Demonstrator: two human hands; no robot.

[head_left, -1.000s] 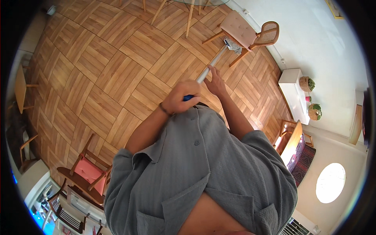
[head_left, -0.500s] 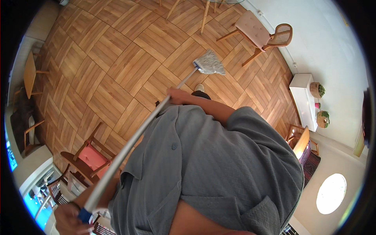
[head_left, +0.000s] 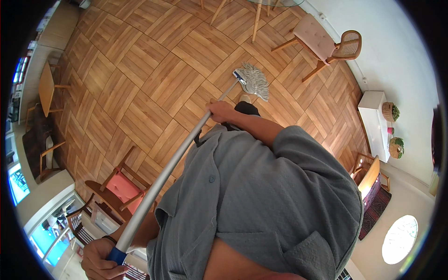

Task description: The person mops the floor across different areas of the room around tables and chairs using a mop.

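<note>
A string mop (head_left: 254,80) with grey-white strands and a blue and white clamp rests on the wooden floor ahead of me. Its long silver handle (head_left: 168,170) slants back towards my lower left. Fingers of my right hand (head_left: 220,111) are wrapped round the handle partway down, in front of my body. At the handle's upper end, my left hand (head_left: 99,259) is closed by the blue cap (head_left: 116,255), with a dark band on the wrist. My shoe (head_left: 245,98) shows just behind the mop head.
A tufted pink chair (head_left: 317,39) stands at the far right beside a glass table (head_left: 280,3). Along the right wall is a white cabinet (head_left: 373,121) with potted plants. A wooden armchair with a pink cushion (head_left: 122,190) sits close on my left; a wooden bench (head_left: 45,88) stands farther left.
The mop head has turned, and its strands now trail more towards me. My left hand has moved right in the view with the handle's end. The whole view has shifted slightly.
</note>
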